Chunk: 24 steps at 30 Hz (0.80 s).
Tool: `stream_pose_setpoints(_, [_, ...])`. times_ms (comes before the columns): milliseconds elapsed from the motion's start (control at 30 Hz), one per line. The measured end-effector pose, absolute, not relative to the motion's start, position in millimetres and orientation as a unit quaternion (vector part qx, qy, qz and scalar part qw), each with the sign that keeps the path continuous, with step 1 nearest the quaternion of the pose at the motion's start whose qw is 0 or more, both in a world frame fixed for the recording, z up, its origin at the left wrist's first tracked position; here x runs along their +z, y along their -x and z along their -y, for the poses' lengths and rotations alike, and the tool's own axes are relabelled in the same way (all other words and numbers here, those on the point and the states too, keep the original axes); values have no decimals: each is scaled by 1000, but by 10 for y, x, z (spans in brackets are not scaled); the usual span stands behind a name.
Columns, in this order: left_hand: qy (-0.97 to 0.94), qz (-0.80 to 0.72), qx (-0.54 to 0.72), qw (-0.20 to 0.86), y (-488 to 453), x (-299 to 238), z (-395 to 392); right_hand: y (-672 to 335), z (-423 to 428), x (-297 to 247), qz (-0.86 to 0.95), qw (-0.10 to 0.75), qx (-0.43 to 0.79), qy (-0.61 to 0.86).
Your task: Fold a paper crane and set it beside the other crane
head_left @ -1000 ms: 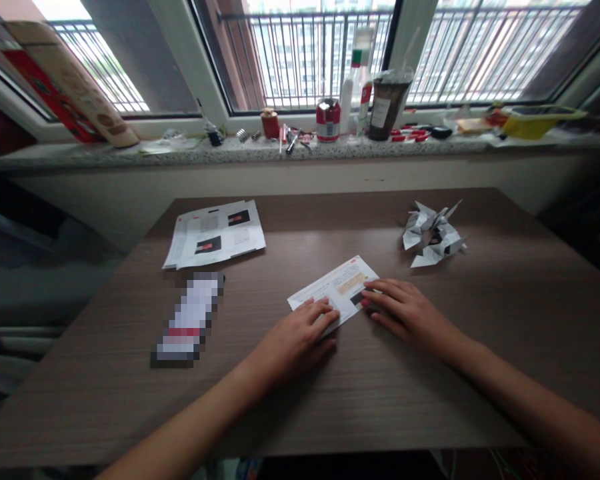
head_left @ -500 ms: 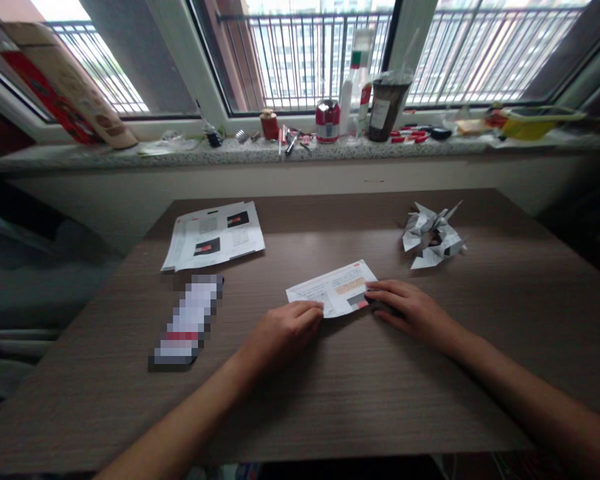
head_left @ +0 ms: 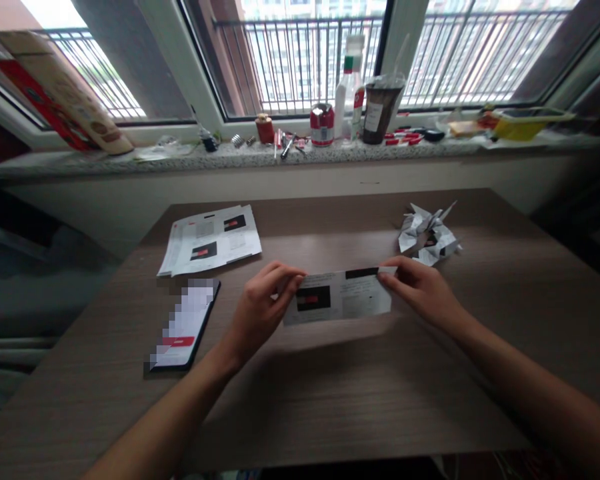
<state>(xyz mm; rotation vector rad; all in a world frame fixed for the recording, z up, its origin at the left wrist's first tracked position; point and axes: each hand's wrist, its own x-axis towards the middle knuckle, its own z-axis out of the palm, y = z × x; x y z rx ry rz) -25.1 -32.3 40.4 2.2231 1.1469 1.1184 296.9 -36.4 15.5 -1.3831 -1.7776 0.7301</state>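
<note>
A printed sheet of paper [head_left: 337,303], folded to a strip, is held up off the table between my two hands. My left hand [head_left: 267,300] pinches its upper left corner between thumb and fingers. At the upper right corner my right hand [head_left: 415,283] has the same kind of pinch. The side facing me carries text, a dark picture with a red patch and a black bar. Beyond my right hand lies a folded paper piece [head_left: 430,233] with several pointed tips around a central gap.
Left on the brown table [head_left: 330,413] lie a stack of printed sheets [head_left: 213,240] and, nearer me, a phone [head_left: 185,327] with its screen partly blurred. On the stone windowsill stand a soda can [head_left: 323,125], a bottle [head_left: 350,93], a lidded cup [head_left: 380,113] and a yellow basket [head_left: 523,125].
The paper has risen from the table and tilted up, now showing another printed side. Both hands have lifted and moved to its upper corners, my left hand shifting up and leftward.
</note>
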Motion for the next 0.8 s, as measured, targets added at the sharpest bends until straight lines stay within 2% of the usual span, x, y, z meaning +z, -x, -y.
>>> stream_pose_setpoints(267, [-802, -440, 353, 197, 296, 61, -51, -2917, 81, -76, 704, 354, 317, 528])
stream_pose_setpoints(433, [-808, -459, 313, 196, 316, -154, -143, -2879, -6, -227, 723, 334, 266, 543])
stream_pose_setpoints(533, [-823, -464, 293, 149, 315, -228, -150, -2845, -14, -246, 736, 326, 235, 545])
stream_pose_setpoints(633, [-852, -436, 275, 94, 305, -267, -140, -2820, -9, -255, 756, 320, 209, 531])
stream_pose_setpoints(800, [-911, -324, 221, 126, 264, -298, -90, -2818, -19, -322, 776, 320, 186, 511])
